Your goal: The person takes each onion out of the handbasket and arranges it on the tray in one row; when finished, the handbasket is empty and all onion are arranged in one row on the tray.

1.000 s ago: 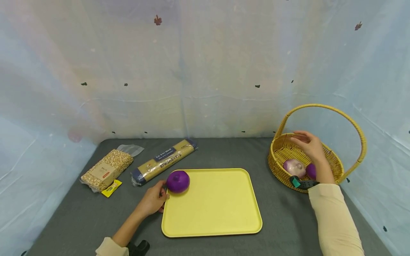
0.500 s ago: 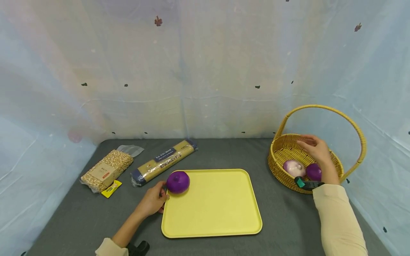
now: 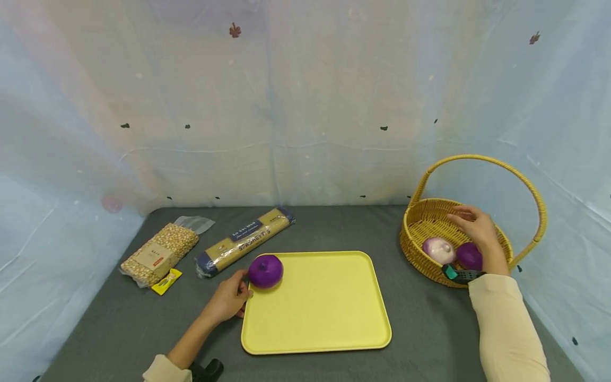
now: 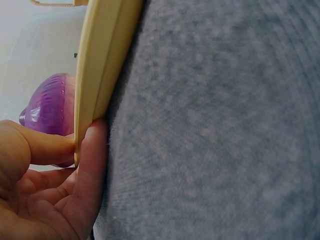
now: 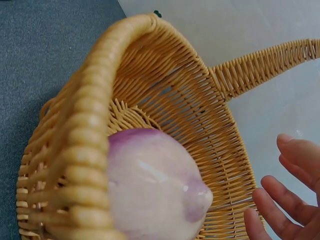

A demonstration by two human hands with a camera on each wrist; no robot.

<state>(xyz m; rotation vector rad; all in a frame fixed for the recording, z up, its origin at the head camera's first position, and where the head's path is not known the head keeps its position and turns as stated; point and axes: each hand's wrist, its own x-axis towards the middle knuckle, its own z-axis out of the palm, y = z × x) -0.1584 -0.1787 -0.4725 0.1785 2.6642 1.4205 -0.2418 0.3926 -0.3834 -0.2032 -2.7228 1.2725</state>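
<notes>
A grey felt table [image 3: 429, 323] lies inside pale sheeting. The left hand [image 3: 228, 300] pinches the yellow tray [image 3: 324, 318] rim, a purple onion [image 3: 265, 270] just beyond its fingers. The right hand [image 3: 477, 229], fingers spread and holding nothing, has sunk lower into the wicker basket [image 3: 420, 223], above a pale onion [image 3: 439, 250] and a dark purple onion [image 3: 470, 255].

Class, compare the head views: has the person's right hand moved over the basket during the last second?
Yes. The right hand has shifted rightward and lower within the wicker basket, nearer the dark purple onion.
</notes>
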